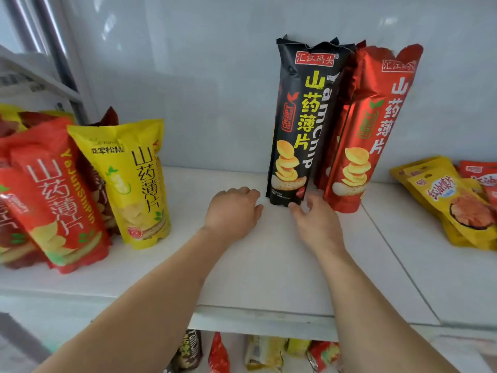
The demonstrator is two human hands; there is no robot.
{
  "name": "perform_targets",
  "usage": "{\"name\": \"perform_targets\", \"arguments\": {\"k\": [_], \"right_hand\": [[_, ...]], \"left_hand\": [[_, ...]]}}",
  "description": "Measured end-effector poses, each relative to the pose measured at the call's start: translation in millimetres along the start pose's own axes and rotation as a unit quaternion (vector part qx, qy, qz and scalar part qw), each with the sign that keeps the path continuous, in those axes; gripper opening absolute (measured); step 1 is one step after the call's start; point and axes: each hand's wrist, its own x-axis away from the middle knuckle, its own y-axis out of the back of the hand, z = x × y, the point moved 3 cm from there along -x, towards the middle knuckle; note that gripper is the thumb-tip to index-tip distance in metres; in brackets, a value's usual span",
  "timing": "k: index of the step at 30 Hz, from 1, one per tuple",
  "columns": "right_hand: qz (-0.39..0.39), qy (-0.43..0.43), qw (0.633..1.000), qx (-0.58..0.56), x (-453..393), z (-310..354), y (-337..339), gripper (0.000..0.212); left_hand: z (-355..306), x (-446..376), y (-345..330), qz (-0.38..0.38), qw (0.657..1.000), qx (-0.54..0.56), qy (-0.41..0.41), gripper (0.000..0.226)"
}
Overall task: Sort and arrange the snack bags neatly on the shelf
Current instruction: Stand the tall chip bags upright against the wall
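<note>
Landmark is the black bag [301,122], standing upright mid-shelf against the back wall

Far left of the black bag: a leaning cluster of red bags [53,195] and one yellow bag [134,181], tilted, overlapping, not squared up

Just left of the black bag's base: left hand [232,211], palm down on the shelf [269,265], fingers loosely curled under, holding nothing, close to the bag but apart from it

At the black bag's bottom right corner: right hand [317,222], fingers slightly spread and bent; thumb tip looks to touch the bag's lower edge, contact hard to confirm, no clear pinch

Touching the black bag on its right: tall red bag [368,130], upright, leaning slightly into it, with another red one partly hidden between or behind

Far right of the black bag: flat yellow packs [451,208] lying down, red packs behind them at the frame edge

Below the black bag, under the shelf lip: more bags on a lower shelf, blurred

Step, as judged: the tall pair is being stood and nudged into place, hands flanking the black bag's base

Next move likely calls for a light squeeze or push at the base so both tall bags stand straight and flush, without toppling them; the left cluster and right packs look not yet sorted
</note>
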Motion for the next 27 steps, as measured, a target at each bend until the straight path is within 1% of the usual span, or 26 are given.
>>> {"name": "perform_targets", "arguments": {"k": [3,4,7,12,17,19,22,27], "right_hand": [[0.028,0.058,0.993,0.095,23,9,5,0.044],[0.035,0.084,0.989,0.117,31,13,7,0.042],[0.049,0.161,0.97,0.176,55,26,10,0.039],[0.076,0.228,0.945,0.221,88,45,4,0.036],[0.096,0.253,0.938,0.218,111,69,-9,0.035],[0.096,0.261,0.937,0.211,119,79,-15,0.034],[0.092,0.264,0.942,0.186,129,96,-26,0.034],[0.085,0.252,0.958,0.11,148,132,-54,0.031]], "left_hand": [[-2,30,7,-0.097,0.993,-0.051,-0.034,0.015],[-3,40,10,-0.122,0.991,-0.049,-0.04,0.015],[-5,69,21,-0.148,0.987,-0.047,-0.041,0.018],[8,111,33,-0.156,0.986,-0.052,-0.021,0.015],[29,139,41,-0.174,0.983,-0.052,0.001,0.013],[40,149,45,-0.19,0.981,-0.048,0.011,0.018],[62,168,51,-0.217,0.975,-0.037,0.024,0.029],[109,202,60,-0.275,0.96,0.0,0.059,0.026]]}}
